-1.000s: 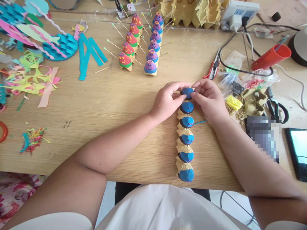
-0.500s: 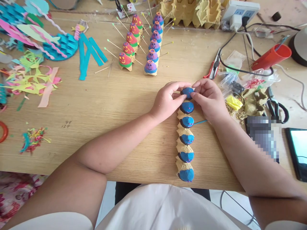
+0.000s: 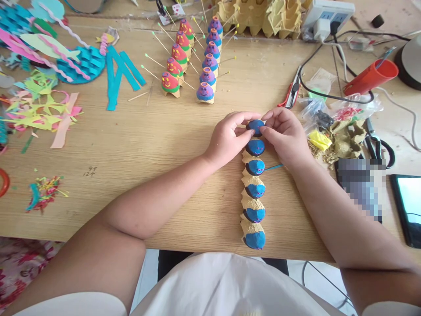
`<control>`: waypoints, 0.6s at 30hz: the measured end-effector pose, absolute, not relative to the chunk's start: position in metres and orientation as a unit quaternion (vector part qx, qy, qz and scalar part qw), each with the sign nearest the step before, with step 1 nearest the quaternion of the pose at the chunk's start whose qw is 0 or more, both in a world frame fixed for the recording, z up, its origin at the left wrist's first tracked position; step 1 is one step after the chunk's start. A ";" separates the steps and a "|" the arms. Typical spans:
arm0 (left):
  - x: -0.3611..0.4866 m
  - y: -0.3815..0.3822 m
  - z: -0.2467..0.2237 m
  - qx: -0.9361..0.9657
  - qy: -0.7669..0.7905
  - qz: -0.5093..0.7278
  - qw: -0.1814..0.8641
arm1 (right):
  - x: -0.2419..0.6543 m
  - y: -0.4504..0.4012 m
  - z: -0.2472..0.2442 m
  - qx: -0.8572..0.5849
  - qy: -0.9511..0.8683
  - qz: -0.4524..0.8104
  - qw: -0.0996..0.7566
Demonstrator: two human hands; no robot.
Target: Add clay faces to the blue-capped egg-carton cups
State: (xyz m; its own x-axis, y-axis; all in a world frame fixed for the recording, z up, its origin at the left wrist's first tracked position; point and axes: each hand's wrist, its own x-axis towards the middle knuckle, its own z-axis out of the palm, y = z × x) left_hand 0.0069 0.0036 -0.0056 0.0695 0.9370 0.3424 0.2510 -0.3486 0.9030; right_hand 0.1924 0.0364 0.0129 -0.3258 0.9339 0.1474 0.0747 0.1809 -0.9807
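Observation:
A strip of egg-carton cups [image 3: 253, 182] lies lengthwise in front of me, its cups capped in blue clay with small pink smiling faces. At its far end, my left hand [image 3: 230, 136] grips the last blue cup [image 3: 255, 127] from the left, thumb on its near side. From the right, my right hand [image 3: 286, 134] closes on the same cup, thumb and fingertips pressed to its face. Whether a small piece sits between those fingertips is hidden. A thin blue stick [image 3: 273, 166] pokes out beside the strip, under my right wrist.
Two finished-looking carton rows, one red and green [image 3: 173, 66], one purple and blue [image 3: 208, 75], stand at the back with pin-like sticks. To the right lie a utility knife [image 3: 291, 90], a red cup [image 3: 371, 78], scissors [image 3: 378, 147] and a phone [image 3: 408, 210]. Paper scraps [image 3: 42, 105] cover the left.
Both hands stay on the far cup with almost no movement. The whole view has shifted very slightly.

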 end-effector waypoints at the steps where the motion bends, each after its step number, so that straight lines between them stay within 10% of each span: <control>1: 0.007 0.004 -0.006 0.647 0.458 0.507 0.339 | 0.192 0.036 0.013 -0.392 -0.641 0.503 0.427; 18: 0.006 0.007 -0.009 0.647 0.432 0.535 0.329 | 0.195 0.042 0.003 -0.362 -0.660 0.486 0.444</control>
